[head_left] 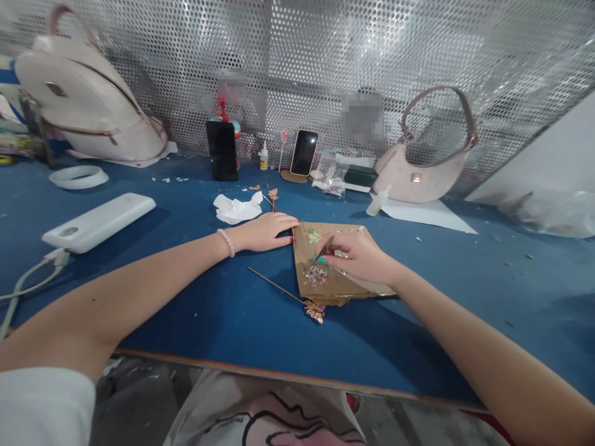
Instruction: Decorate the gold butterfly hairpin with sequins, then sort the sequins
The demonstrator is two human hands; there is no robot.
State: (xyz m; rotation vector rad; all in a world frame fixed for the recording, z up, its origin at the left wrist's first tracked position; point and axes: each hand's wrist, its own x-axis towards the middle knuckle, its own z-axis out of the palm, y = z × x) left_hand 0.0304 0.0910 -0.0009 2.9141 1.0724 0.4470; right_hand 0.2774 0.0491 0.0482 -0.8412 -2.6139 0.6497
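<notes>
My right hand (357, 254) is closed in a pinch around slim metal tweezers (328, 244). Their tips point down at a pile of small shiny multicoloured sequins (317, 277) on a piece of brown cardboard (367, 286). Farther back on the cardboard lies a smaller heap of yellow-green sequins (313, 235). My left hand (264, 231) rests with fingers stretched out and apart, its fingertips at the cardboard's left edge. In front of the cardboard lies a hairpin-like stick (279, 286) with a copper-coloured ornament (315, 311); a similar ornament (273, 197) is behind my left hand.
Crumpled white tissue (238, 207) lies behind my left wrist. On the left are a white power bank (100, 223) with a cable and a tape roll (79, 177). Two phones (222, 150), small glue bottles (379, 201) and two pale bags (425, 173) stand toward the perforated metal wall.
</notes>
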